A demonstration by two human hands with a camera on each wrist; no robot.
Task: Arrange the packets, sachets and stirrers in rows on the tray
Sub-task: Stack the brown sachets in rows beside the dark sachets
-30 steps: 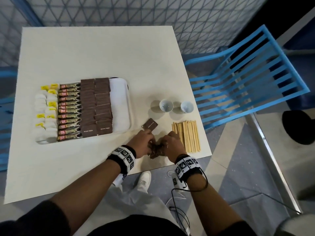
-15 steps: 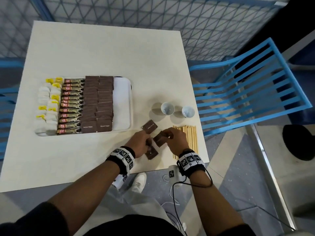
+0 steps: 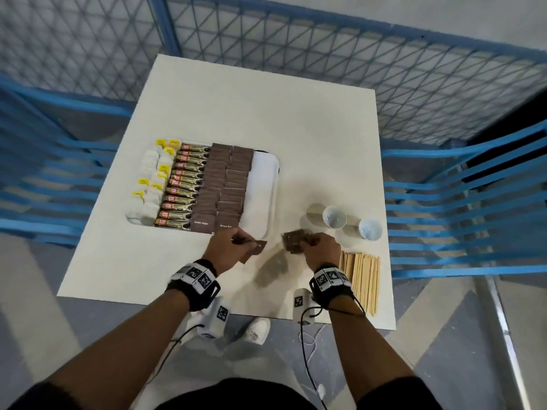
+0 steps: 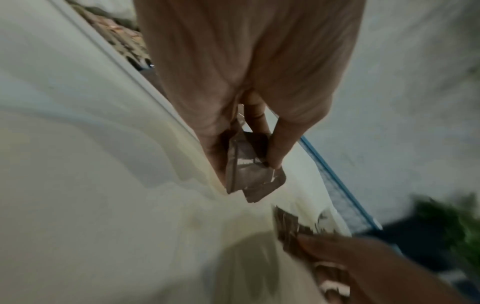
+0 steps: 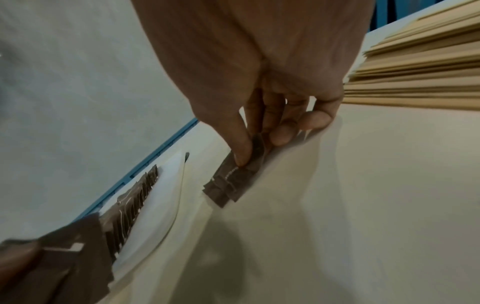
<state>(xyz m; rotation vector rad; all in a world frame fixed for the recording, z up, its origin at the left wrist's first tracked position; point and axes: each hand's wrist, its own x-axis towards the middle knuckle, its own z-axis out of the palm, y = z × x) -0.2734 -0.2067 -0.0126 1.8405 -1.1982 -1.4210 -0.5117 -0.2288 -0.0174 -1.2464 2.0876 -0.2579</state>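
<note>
1. Far left on the tray (image 3: 273, 184), the rows are built: white tea bags (image 3: 148, 184) with yellow tags, then gold sticks (image 3: 182, 187), then two columns of brown sachets (image 3: 220, 187). The tray's right strip is bare white, and that looks like the next landing zone.
2. The left hand (image 3: 226, 251) hovers just off the tray's near right corner, thumb and fingers pinched on a few brown sachets, the left stack (image 4: 250, 170). The wrist view shows them fanned and slightly skewed, held by one end.
3. These sachets are flat, thin and very light, I'd say, with a slick wrapper. They flex, and a stack slides apart easily. The best hold is a pinch across the flat faces near an edge, peeling one off at a time with the thumb.
4. The right hand (image 3: 321, 251) is also clamped, thumb on top and fingers beneath, on a second bundle, the right stack (image 5: 233, 181). It is lifted off the table (image 3: 266, 113), with its shadow below.
5. Beyond it stand two small white cups (image 3: 334, 216), well clear of the tray.
6. Near right lie the wooden stirrers (image 3: 362, 279), a neat pile, not yet on the tray. They look stiff, light and splintery-thin. They're best gathered as a bunch by the middle, since a loose grip would let them scatter or roll off the table edge.
</note>
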